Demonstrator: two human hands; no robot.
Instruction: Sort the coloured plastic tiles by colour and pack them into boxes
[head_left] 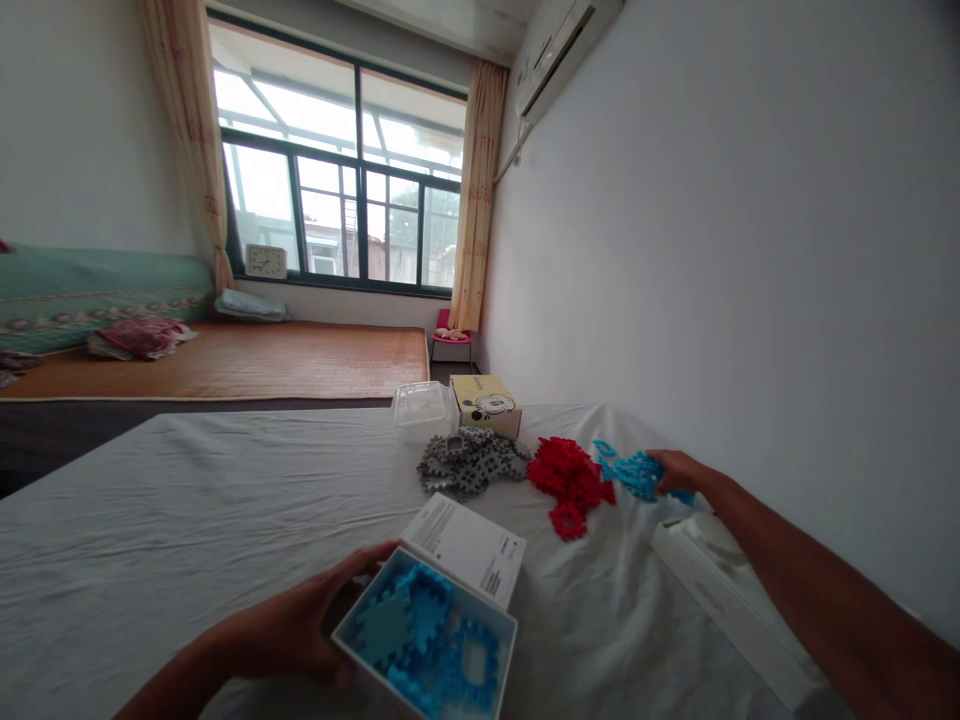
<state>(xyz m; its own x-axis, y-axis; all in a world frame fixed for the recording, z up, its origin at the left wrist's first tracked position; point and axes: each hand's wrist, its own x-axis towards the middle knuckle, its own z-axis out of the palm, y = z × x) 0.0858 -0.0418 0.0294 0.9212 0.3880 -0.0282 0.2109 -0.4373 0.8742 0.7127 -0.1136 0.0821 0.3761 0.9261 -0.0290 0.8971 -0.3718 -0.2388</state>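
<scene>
My left hand (300, 625) grips the left side of an open white box (511, 640), its fingers curled round the wall. Inside lie blue notched building pieces (420, 610), with a teal square one among them. Its white lid (465, 550) lies against the box's far side. Over to the right, my right hand (675, 470) is closed with its fingertips on a pile of light blue notched pieces (634, 472). Red notched pieces (566, 480) are heaped just left of that pile. Grey notched pieces (469, 460) form another heap further left.
Behind the grey heap stand a clear plastic container (422, 405) and a yellow cartoon box (486, 402). A long white box (727, 600) lies beneath my right forearm. A wrinkled pale sheet (225, 520) covers the surface, with the wall (712, 250) along its right side.
</scene>
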